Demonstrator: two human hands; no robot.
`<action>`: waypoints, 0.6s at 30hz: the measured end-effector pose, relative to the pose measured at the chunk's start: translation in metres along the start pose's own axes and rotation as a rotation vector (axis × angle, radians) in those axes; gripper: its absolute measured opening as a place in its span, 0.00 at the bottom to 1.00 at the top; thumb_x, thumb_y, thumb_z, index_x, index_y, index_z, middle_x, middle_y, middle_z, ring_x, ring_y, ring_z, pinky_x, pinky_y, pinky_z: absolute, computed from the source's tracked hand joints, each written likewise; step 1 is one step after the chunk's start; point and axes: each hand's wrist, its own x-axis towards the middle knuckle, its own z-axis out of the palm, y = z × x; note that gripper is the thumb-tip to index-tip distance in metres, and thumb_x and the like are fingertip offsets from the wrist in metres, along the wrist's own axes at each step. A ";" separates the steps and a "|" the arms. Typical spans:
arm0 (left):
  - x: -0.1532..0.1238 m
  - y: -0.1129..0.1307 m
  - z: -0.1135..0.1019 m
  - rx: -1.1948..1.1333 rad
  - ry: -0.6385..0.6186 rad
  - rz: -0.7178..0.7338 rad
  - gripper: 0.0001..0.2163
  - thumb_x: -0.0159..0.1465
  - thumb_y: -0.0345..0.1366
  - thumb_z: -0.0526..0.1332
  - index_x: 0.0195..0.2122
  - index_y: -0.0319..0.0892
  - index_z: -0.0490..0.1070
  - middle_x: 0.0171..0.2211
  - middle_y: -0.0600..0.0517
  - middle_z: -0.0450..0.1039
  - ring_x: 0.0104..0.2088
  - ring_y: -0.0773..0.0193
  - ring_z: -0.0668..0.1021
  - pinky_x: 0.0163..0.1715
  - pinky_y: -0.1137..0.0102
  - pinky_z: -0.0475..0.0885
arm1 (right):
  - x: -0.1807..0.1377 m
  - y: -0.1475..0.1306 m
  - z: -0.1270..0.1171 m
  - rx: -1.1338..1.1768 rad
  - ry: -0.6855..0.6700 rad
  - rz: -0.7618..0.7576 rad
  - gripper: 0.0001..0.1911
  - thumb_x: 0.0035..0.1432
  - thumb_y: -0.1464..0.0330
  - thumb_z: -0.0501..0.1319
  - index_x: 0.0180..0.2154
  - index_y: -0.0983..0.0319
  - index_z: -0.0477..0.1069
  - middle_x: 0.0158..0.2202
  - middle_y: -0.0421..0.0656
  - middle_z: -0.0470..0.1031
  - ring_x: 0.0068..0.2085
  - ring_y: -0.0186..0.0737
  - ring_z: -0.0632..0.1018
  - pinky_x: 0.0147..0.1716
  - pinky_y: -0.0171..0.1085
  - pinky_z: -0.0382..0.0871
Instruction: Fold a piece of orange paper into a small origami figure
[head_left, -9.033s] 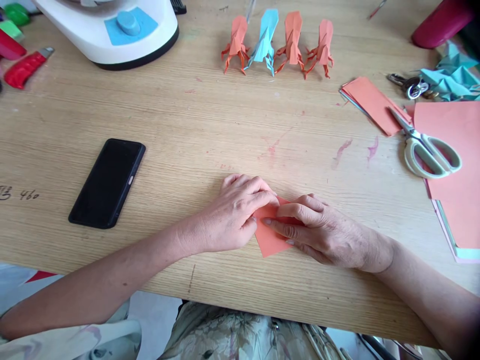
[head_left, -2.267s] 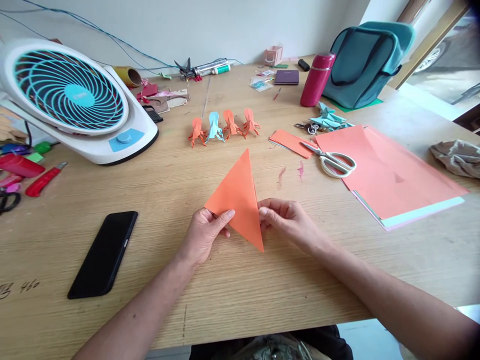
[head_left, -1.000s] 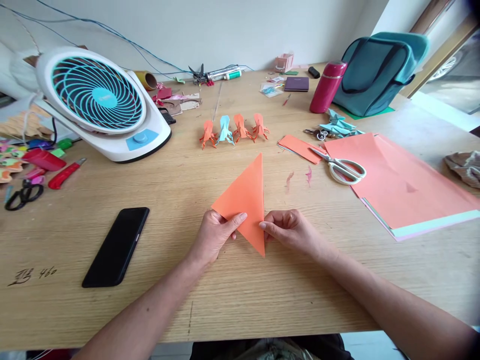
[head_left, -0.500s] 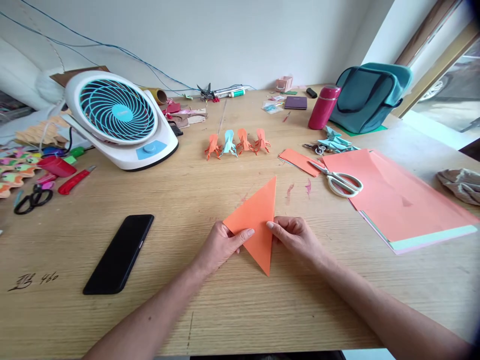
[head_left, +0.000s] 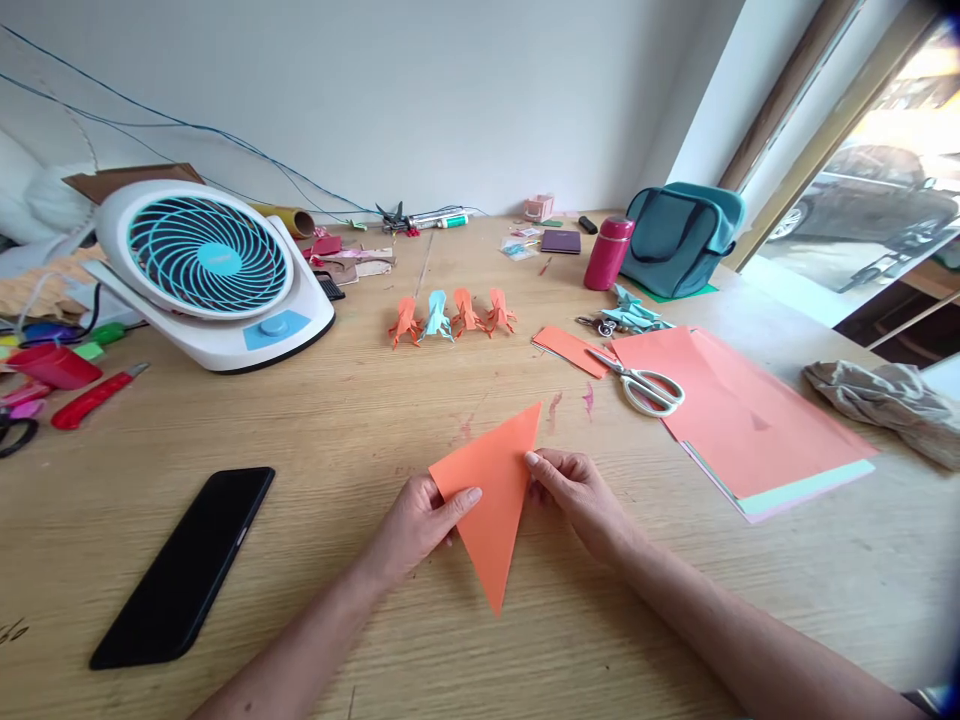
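Orange paper (head_left: pixel 491 515), folded only into a triangle, is pinched by left hand (head_left: pixel 421 517) and right hand (head_left: pixel 581 497); four figures (head_left: pixel 464 309) are fully folded.

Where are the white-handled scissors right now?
In the head view, the white-handled scissors lie right of centre, beyond the right hand, handles across the left edge of the salmon paper, blades over the orange strips.
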 end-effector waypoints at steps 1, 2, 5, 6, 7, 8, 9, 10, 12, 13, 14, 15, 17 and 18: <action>0.000 0.000 0.000 -0.001 0.006 -0.001 0.17 0.62 0.50 0.63 0.35 0.40 0.73 0.26 0.54 0.69 0.23 0.71 0.65 0.20 0.76 0.59 | 0.000 0.000 0.000 0.003 0.000 0.005 0.29 0.58 0.45 0.61 0.20 0.61 0.65 0.21 0.38 0.66 0.24 0.33 0.64 0.27 0.35 0.58; 0.000 -0.001 0.000 0.000 0.009 -0.001 0.17 0.61 0.51 0.63 0.35 0.40 0.73 0.25 0.54 0.68 0.22 0.71 0.64 0.19 0.76 0.58 | 0.001 0.000 0.000 0.007 -0.002 0.010 0.28 0.57 0.45 0.62 0.20 0.61 0.65 0.21 0.38 0.66 0.24 0.33 0.64 0.27 0.35 0.58; 0.000 -0.001 0.000 0.006 0.002 0.014 0.16 0.61 0.50 0.63 0.34 0.40 0.73 0.24 0.55 0.68 0.21 0.71 0.63 0.20 0.76 0.58 | 0.002 0.001 -0.001 0.006 -0.009 0.023 0.28 0.54 0.45 0.64 0.21 0.61 0.66 0.21 0.38 0.66 0.24 0.33 0.63 0.27 0.35 0.56; 0.000 0.000 0.000 0.006 0.000 0.017 0.16 0.61 0.50 0.63 0.35 0.40 0.74 0.25 0.54 0.68 0.22 0.71 0.64 0.21 0.76 0.58 | 0.002 0.002 -0.001 0.005 -0.007 0.028 0.28 0.54 0.45 0.65 0.20 0.61 0.65 0.20 0.38 0.66 0.24 0.32 0.63 0.27 0.35 0.55; 0.000 0.000 0.001 0.001 0.002 0.017 0.17 0.61 0.51 0.63 0.34 0.39 0.74 0.24 0.54 0.68 0.22 0.71 0.64 0.21 0.76 0.59 | 0.002 0.003 -0.002 0.006 -0.003 0.034 0.28 0.54 0.45 0.65 0.20 0.61 0.65 0.20 0.38 0.66 0.24 0.32 0.62 0.26 0.35 0.55; 0.000 0.001 0.001 -0.006 0.004 0.015 0.18 0.61 0.51 0.63 0.34 0.39 0.74 0.24 0.54 0.68 0.22 0.71 0.64 0.21 0.76 0.59 | 0.002 0.005 -0.002 0.007 0.003 0.038 0.28 0.54 0.45 0.65 0.21 0.61 0.65 0.20 0.37 0.65 0.24 0.32 0.62 0.26 0.35 0.54; 0.000 0.002 0.001 -0.016 0.005 0.011 0.19 0.61 0.52 0.63 0.32 0.38 0.73 0.24 0.54 0.68 0.22 0.71 0.64 0.21 0.75 0.59 | 0.002 0.006 -0.003 0.010 0.011 0.040 0.27 0.55 0.46 0.65 0.21 0.61 0.65 0.20 0.37 0.65 0.24 0.32 0.61 0.26 0.35 0.53; 0.000 0.002 0.001 -0.028 0.005 0.008 0.20 0.61 0.53 0.63 0.30 0.38 0.73 0.23 0.54 0.67 0.21 0.71 0.64 0.21 0.75 0.59 | 0.003 0.008 -0.004 0.015 0.019 0.040 0.27 0.56 0.46 0.64 0.21 0.61 0.65 0.20 0.37 0.65 0.24 0.32 0.61 0.26 0.35 0.53; 0.000 0.002 0.000 -0.045 0.001 0.008 0.21 0.60 0.54 0.63 0.29 0.38 0.71 0.23 0.54 0.67 0.21 0.72 0.65 0.21 0.76 0.60 | 0.003 0.012 -0.006 0.019 0.036 0.033 0.27 0.58 0.48 0.64 0.21 0.61 0.64 0.20 0.37 0.65 0.24 0.32 0.61 0.26 0.35 0.52; 0.001 0.002 0.000 -0.049 -0.001 0.013 0.21 0.60 0.54 0.63 0.28 0.38 0.71 0.23 0.54 0.67 0.21 0.72 0.66 0.21 0.76 0.61 | 0.003 0.013 -0.008 0.019 0.046 0.030 0.27 0.59 0.48 0.64 0.21 0.61 0.64 0.20 0.37 0.64 0.24 0.32 0.61 0.25 0.35 0.52; 0.002 0.002 -0.001 -0.050 0.003 0.025 0.21 0.61 0.53 0.62 0.28 0.38 0.71 0.23 0.54 0.67 0.21 0.72 0.66 0.21 0.76 0.62 | 0.003 0.014 -0.009 0.021 0.062 0.025 0.26 0.59 0.49 0.63 0.21 0.61 0.64 0.21 0.37 0.64 0.24 0.32 0.61 0.25 0.35 0.52; 0.002 0.002 -0.002 -0.048 0.014 0.041 0.20 0.62 0.53 0.62 0.28 0.38 0.70 0.22 0.55 0.66 0.21 0.72 0.66 0.21 0.76 0.62 | 0.003 0.014 -0.011 0.024 0.078 0.022 0.26 0.59 0.50 0.64 0.21 0.61 0.64 0.21 0.37 0.64 0.25 0.32 0.61 0.25 0.35 0.52; 0.003 0.001 -0.003 -0.039 0.057 0.101 0.19 0.65 0.51 0.59 0.27 0.38 0.69 0.23 0.55 0.66 0.21 0.72 0.67 0.21 0.76 0.64 | 0.004 0.013 -0.014 0.041 0.122 0.011 0.24 0.59 0.50 0.64 0.22 0.61 0.65 0.22 0.38 0.64 0.26 0.33 0.62 0.26 0.35 0.54; 0.004 0.000 -0.004 -0.033 0.093 0.137 0.18 0.67 0.49 0.57 0.30 0.38 0.70 0.24 0.55 0.66 0.22 0.72 0.67 0.21 0.76 0.65 | 0.004 0.012 -0.015 0.047 0.135 0.015 0.24 0.59 0.51 0.65 0.22 0.61 0.66 0.22 0.38 0.65 0.26 0.34 0.63 0.27 0.35 0.56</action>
